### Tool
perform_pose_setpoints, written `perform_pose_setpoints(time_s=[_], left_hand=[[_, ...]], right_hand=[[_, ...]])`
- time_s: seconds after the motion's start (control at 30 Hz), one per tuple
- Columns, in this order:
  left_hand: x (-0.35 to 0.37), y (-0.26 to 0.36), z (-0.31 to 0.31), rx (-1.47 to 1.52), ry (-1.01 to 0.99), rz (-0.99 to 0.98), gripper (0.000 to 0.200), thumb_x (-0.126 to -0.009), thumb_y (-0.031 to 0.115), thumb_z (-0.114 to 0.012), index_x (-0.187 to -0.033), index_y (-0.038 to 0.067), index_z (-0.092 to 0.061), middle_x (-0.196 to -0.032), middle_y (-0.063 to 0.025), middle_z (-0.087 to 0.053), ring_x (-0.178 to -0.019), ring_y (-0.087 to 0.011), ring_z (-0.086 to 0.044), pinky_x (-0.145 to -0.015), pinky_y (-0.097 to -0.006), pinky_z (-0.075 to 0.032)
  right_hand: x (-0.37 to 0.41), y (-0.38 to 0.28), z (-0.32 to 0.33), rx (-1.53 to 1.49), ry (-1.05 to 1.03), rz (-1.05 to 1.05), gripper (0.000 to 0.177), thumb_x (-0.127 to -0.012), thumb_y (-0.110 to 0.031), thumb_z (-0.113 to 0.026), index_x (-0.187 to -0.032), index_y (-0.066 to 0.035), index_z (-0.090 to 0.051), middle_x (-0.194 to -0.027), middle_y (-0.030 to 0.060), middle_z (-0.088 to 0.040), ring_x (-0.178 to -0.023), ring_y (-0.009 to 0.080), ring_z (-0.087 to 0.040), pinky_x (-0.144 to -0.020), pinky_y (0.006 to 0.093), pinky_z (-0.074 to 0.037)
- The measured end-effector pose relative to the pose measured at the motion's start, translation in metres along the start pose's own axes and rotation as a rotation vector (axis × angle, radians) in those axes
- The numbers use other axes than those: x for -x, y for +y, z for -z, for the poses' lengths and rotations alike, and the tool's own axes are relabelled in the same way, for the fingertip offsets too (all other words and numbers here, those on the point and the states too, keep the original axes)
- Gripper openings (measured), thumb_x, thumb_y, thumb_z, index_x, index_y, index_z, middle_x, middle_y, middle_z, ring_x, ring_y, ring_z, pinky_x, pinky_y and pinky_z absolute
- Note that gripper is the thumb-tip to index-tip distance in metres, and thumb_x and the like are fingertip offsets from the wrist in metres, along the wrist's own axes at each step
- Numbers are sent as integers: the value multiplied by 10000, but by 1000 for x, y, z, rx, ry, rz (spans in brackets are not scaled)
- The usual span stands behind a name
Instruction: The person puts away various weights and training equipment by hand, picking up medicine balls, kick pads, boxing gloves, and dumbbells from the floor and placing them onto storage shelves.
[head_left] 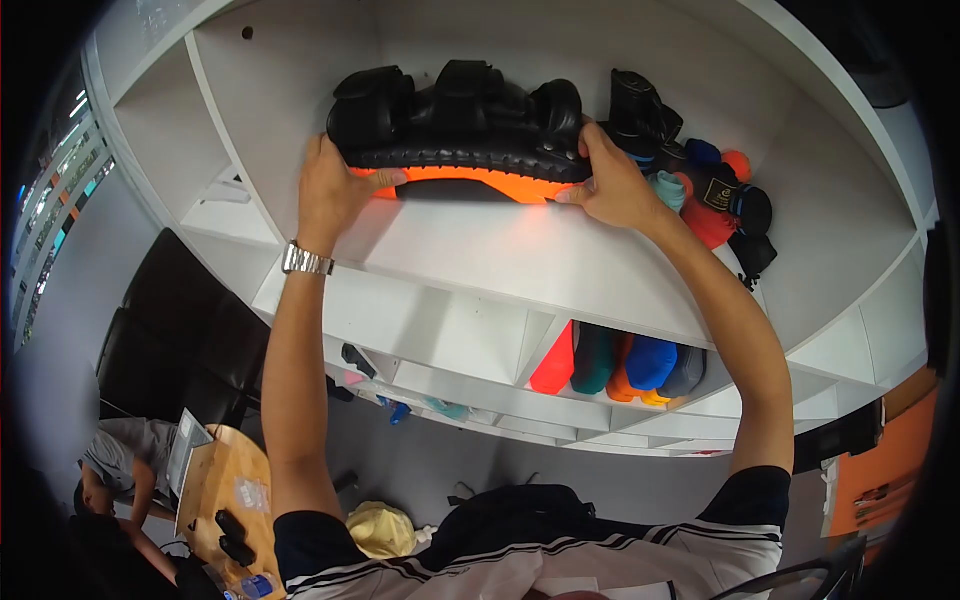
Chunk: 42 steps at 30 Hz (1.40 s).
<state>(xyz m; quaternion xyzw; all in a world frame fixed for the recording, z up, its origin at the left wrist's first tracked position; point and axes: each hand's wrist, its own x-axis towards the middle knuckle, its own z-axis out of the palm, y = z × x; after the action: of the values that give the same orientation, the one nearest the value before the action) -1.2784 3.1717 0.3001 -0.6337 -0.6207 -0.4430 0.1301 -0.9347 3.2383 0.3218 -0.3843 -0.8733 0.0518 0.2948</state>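
Observation:
A black and orange kick pad [460, 115] with thick straps on its upper side lies lengthwise over the white shelf [480, 245]. My left hand [332, 195] is closed around its left end, thumb pressed along the orange edge. At the opposite end my right hand [618, 185] grips the pad, thumb at the orange lower edge and fingers on the black side. Close beyond my right hand sits a pile of gear with a black glove-like piece [637, 102] and a red roll [708, 222]. A metal watch [307, 260] circles my left wrist.
Upright dividers bound the shelf, one at the left [215, 110]. A lower compartment holds several colored rounded items, including a blue one [652, 362]. At lower left, a person [130, 450] sits by a wooden table [225, 470] with a laptop. A dark couch [165, 330] stands behind.

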Motion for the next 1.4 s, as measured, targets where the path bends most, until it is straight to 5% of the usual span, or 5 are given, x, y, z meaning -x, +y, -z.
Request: perform_pose_setpoints(time_s=[0.57, 0.73, 1.03, 1.2, 1.4], left_hand=[[-1, -26, -30, 612, -65, 169, 751, -739, 141, -837, -1363, 48, -429, -1290, -110, -593, -1161, -226, -576, -979, -335, -467], [5, -20, -28, 732, -179, 199, 708, -857, 119, -730, -1446, 90, -339, -1391, -94, -497, -1232, -203, -513, -1041, -334, -427], [10, -20, -28, 732, -135, 197, 672, -842, 204, -764, -1392, 28, -420, -1329, -121, -550, -1174, -204, -554, -994, -327, -453], [14, -14, -24, 568, -58, 283, 583, -864, 208, -741, -1335, -20, -486, -1291, -140, -572, -1130, -212, -578, -959, -320, -482], [75, 27, 5, 894, 150, 404, 382, -935, 169, -629, -1248, -37, -556, -1139, -151, -645, -995, -200, -638, -885, -303, -522]], right_hand=[[18, -10, -10, -15, 111, -22, 819, -704, -321, -842, -1281, -50, -327, -1276, 221, -525, -1097, 416, -586, -908, 458, -482], [24, -3, -23, 98, 108, 30, 858, -823, -326, -740, -1422, -12, -213, -1529, 347, -91, -1339, 509, -343, -1079, 476, -393], [51, -7, -12, -352, -8, -58, 946, -822, -129, -714, -1533, -122, -90, -1574, 280, -14, -1381, 421, -342, -1068, 426, -439], [102, -36, 7, -721, 10, -139, 890, -837, 64, -654, -1541, -115, -139, -1591, 111, -119, -1386, 318, -364, -1050, 386, -456], [260, -53, 45, -1222, 145, -128, 781, -828, 9, -634, -1500, -49, -241, -1461, 243, -390, -1241, 376, -538, -1004, 454, -480]])
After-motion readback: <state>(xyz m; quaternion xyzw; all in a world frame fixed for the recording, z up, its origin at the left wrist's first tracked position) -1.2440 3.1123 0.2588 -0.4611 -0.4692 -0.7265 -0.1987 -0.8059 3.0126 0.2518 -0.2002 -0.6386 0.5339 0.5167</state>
